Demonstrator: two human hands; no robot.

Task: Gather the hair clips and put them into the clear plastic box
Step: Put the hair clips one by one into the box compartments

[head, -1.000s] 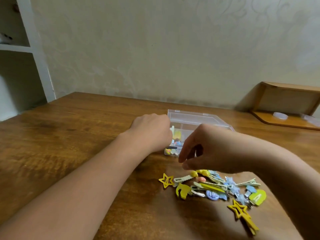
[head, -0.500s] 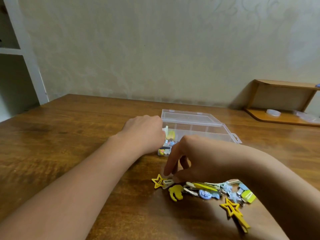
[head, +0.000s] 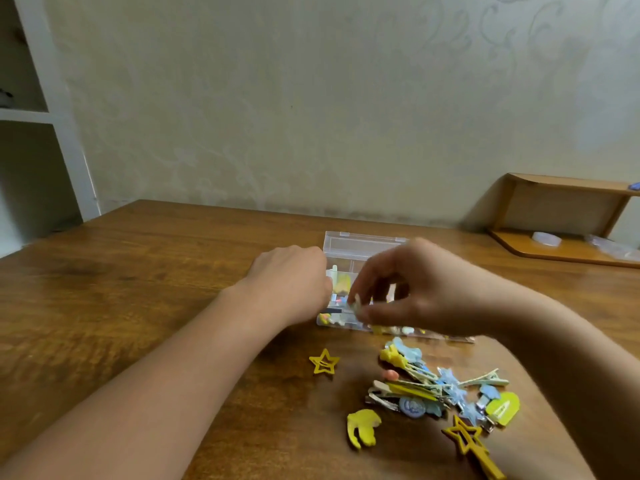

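The clear plastic box [head: 360, 242] lies open mid-table with several clips inside. My left hand [head: 291, 282] rests curled against the box's left side; whether its fingers grip the wall is hidden. Over the box's front part, my right hand [head: 412, 289] pinches a pale hair clip [head: 356, 303] between thumb and fingers. A heap of hair clips [head: 429, 386] lies on the table in front of the box. Apart from it lie a small yellow star clip [head: 324, 362], a yellow hand-shaped clip [head: 362, 427] and a large yellow star clip [head: 467, 441].
The brown wooden table [head: 138, 271] runs back to a pale wall. A small wooden shelf [head: 561, 220] with clear plastic items stands at the back right. A white shelving unit [head: 62, 133] is at the far left.
My right hand rose from the clip heap with a pale clip and moved back over the box. The small yellow star clip now lies alone. My left hand stayed at the box.
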